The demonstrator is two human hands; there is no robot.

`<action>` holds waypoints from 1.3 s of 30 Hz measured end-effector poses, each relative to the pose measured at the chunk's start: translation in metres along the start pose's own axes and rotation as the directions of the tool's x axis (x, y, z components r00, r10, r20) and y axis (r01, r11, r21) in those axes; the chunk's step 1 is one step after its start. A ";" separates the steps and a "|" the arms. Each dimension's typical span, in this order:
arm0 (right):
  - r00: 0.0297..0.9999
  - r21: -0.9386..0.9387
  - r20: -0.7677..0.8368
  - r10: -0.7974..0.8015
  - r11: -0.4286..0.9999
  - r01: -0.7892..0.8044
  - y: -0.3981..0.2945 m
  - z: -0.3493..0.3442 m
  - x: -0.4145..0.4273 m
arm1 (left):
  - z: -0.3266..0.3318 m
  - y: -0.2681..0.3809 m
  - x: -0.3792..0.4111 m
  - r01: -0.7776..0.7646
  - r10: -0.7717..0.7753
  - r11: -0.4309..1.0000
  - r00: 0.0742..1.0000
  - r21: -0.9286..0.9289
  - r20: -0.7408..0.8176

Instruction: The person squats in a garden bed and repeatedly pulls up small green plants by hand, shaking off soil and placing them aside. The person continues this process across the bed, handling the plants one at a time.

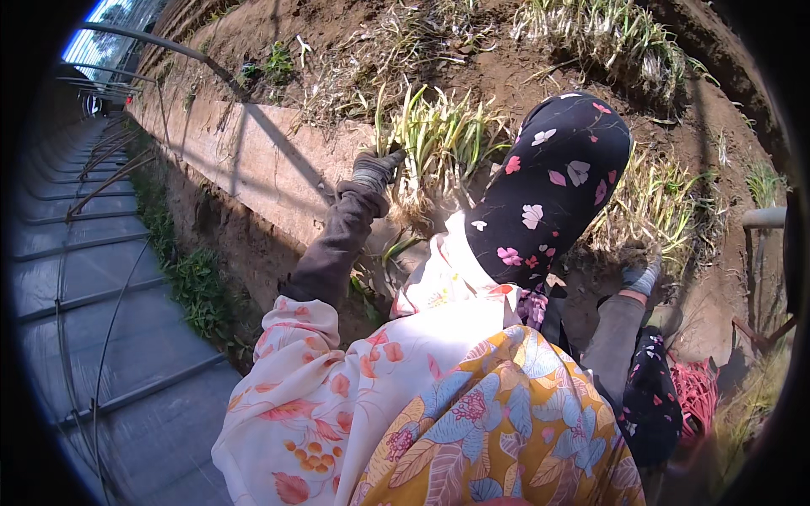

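Note:
My left hand (pixel 378 169), in a grey knit glove, grips the left side of a clump of green-and-white leafy plants (pixel 436 142). The clump stands upright, its pale stems ending in tangled roots at the bottom. A few shoots rise just behind the fingers. To the right of my raised knee, my right hand (pixel 640 273), also gloved and soiled at the fingers, is at the base of a second, yellower clump (pixel 652 209). Its fingertips are partly lost among soil and roots, so its grip is unclear.
More pulled plants (pixel 607 44) lie in a heap at the upper right, and drier ones (pixel 392 57) at the top. My patterned trouser knee (pixel 550 183) rises between both hands. Pink strings (pixel 695 392) hang at lower right. Metal hoops (pixel 145 38) and plastic sheeting (pixel 95 303) line the left.

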State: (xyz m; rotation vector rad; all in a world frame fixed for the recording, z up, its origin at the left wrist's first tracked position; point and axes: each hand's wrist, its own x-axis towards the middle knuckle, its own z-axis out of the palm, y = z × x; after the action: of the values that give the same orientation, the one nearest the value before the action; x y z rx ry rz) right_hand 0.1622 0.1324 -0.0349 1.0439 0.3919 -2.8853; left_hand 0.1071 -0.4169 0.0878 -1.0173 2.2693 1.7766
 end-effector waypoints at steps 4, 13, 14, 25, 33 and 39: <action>0.961 -0.311 -0.096 -0.259 0.925 0.218 -0.011 0.028 -0.025 | 0.011 -0.049 0.042 0.236 -0.234 0.972 0.965 0.000 -0.121; 0.943 -0.493 0.130 -0.306 0.805 0.329 -0.064 0.172 -0.098 | 0.137 0.226 -0.076 -0.041 0.440 0.823 0.677 -0.567 0.590; 0.941 -0.497 0.108 -0.321 0.802 0.331 -0.070 0.188 -0.113 | 0.164 0.244 -0.091 -0.095 0.423 0.886 0.568 -0.455 0.706; 0.940 -0.574 0.259 -0.223 0.746 0.336 -0.093 0.242 -0.105 | 0.376 0.229 -0.130 0.129 -0.159 0.981 0.093 0.146 0.983; 0.963 -0.594 0.057 -0.263 0.766 0.244 -0.091 0.231 -0.080 | 0.434 0.198 -0.098 0.075 0.091 0.992 0.174 -0.106 0.981; 0.962 -0.472 0.012 -0.273 0.847 0.246 -0.118 0.208 -0.056 | 0.410 0.222 -0.112 0.180 -0.065 0.982 0.081 0.050 0.995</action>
State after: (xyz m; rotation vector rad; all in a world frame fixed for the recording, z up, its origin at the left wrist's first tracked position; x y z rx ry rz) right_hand 0.0606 0.1915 0.1806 1.0431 1.2550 -2.7419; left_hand -0.0588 0.0206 0.1914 0.1947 1.0902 1.5949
